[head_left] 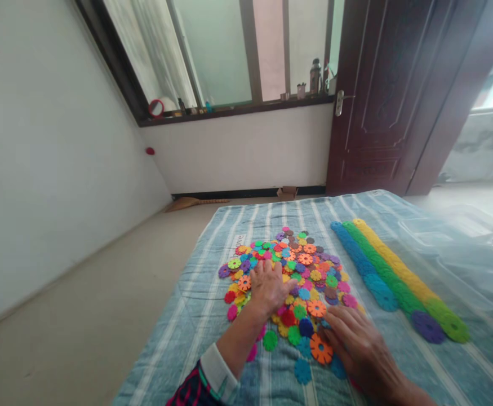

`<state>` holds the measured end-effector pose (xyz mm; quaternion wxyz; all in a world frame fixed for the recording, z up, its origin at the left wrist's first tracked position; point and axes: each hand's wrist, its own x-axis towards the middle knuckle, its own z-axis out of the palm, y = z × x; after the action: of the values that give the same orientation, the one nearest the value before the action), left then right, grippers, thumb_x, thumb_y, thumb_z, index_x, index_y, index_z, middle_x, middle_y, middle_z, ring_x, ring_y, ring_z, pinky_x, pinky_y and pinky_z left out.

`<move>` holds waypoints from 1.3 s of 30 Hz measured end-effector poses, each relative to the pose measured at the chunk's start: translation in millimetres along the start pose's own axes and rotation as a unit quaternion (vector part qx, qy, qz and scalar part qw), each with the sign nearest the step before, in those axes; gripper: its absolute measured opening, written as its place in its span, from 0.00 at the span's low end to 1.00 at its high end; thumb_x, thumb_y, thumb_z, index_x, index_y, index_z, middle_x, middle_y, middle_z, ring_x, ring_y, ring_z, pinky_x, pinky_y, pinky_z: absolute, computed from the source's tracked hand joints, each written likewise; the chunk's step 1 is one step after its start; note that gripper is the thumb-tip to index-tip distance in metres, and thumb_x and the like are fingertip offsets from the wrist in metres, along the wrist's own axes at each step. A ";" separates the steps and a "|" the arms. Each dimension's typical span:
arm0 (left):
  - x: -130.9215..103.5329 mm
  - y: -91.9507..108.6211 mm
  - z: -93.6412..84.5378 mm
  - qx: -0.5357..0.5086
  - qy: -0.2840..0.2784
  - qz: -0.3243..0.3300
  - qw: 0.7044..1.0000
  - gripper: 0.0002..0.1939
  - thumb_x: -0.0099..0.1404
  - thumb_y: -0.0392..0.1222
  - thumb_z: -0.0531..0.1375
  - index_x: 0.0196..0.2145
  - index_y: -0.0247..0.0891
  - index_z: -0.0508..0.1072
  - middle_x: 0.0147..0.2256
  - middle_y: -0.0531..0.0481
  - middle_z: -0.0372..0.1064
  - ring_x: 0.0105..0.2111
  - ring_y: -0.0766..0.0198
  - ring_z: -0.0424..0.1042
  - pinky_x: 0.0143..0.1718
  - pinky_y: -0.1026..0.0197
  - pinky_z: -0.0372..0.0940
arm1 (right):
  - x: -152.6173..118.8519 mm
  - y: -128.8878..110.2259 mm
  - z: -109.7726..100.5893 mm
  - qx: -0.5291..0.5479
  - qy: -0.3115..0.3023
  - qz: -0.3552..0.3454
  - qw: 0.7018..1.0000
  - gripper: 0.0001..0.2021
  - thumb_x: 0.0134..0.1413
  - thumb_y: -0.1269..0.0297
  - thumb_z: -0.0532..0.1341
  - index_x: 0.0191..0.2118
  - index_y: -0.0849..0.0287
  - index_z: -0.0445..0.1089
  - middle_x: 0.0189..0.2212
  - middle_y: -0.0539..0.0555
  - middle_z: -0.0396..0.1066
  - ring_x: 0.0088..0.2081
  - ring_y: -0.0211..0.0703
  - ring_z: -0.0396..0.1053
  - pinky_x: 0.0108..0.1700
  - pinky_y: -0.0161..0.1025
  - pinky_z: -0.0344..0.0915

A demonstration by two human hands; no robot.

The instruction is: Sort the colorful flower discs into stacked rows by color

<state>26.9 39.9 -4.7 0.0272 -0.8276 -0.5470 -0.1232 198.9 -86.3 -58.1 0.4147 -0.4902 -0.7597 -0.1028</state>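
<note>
A loose pile of notched plastic flower discs (305,258) in many colours lies spread over a striped cloth. My left hand (268,286) rests palm down on the pile, its fingers spread and thumb out to the right. At the pile's right front edge is my right hand (358,341), fingers stretched leftward over the discs; its fingertips are partly hidden among them. An orange disc (321,348) lies just left of this hand. To the right, overlapping discs form three long rows: a blue row (362,265), a green row (381,273) and a yellow row (392,259).
Beneath everything is a blue-and-white striped cloth (195,304). Clear plastic containers (461,237) stand at the right. Beyond the cloth are a wall, a dark red door (377,101) and a window sill with a thermos (315,76). A broom (187,203) lies on the floor.
</note>
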 end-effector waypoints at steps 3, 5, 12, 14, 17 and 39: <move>-7.0 1.1 10.3 -0.015 -0.015 0.060 0.998 0.25 0.62 0.54 0.58 0.52 0.35 0.68 0.55 0.36 0.65 0.57 0.42 0.60 0.54 0.37 0.58 | -2.5 3.3 0.8 0.000 -0.002 -0.015 1.000 0.07 0.62 0.67 0.55 0.44 0.56 0.69 0.38 0.56 0.73 0.40 0.45 0.71 0.43 0.42 0.68; -15.8 3.9 15.0 -0.038 -0.020 0.136 0.990 0.22 0.64 0.50 0.58 0.53 0.38 0.67 0.55 0.41 0.66 0.56 0.48 0.61 0.56 0.41 0.58 | -4.2 5.1 1.4 0.003 0.000 -0.024 1.000 0.07 0.61 0.68 0.56 0.44 0.57 0.68 0.38 0.56 0.73 0.40 0.45 0.71 0.43 0.42 0.68; -39.8 -6.6 5.2 -0.092 -0.024 0.284 0.954 0.13 0.66 0.34 0.53 0.46 0.40 0.70 0.44 0.47 0.73 0.48 0.61 0.69 0.50 0.56 0.64 | -6.3 3.8 -0.3 0.016 -0.031 0.002 0.999 0.06 0.62 0.70 0.55 0.41 0.57 0.69 0.37 0.55 0.72 0.39 0.44 0.70 0.42 0.42 0.67; -45.1 -16.1 3.3 -0.110 -0.011 0.309 0.945 0.13 0.66 0.32 0.52 0.46 0.40 0.71 0.44 0.47 0.74 0.48 0.61 0.69 0.50 0.57 0.64 | -5.8 3.0 -0.9 0.018 -0.037 0.005 0.999 0.06 0.62 0.69 0.55 0.40 0.57 0.69 0.37 0.55 0.72 0.39 0.44 0.70 0.42 0.42 0.67; -52.4 -32.0 4.4 -0.117 0.005 0.315 0.942 0.16 0.64 0.30 0.53 0.47 0.40 0.71 0.46 0.46 0.73 0.50 0.60 0.69 0.50 0.56 0.65 | -4.6 1.9 -1.9 0.025 -0.035 0.004 0.999 0.06 0.63 0.70 0.54 0.39 0.57 0.68 0.36 0.55 0.71 0.38 0.43 0.69 0.42 0.42 0.66; 7.7 -25.1 8.3 -0.065 -0.103 0.154 0.980 0.18 0.65 0.47 0.56 0.50 0.39 0.69 0.56 0.41 0.64 0.58 0.51 0.61 0.56 0.46 0.60 | -6.1 12.1 -0.1 0.015 -0.019 -0.053 0.998 0.07 0.61 0.71 0.55 0.40 0.58 0.69 0.36 0.55 0.72 0.38 0.42 0.71 0.41 0.38 0.69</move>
<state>8.3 58.4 -13.3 -0.0648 -0.9102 -0.4036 -0.0671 210.1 -84.4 -65.6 0.4018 -0.4451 -0.7935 -0.1039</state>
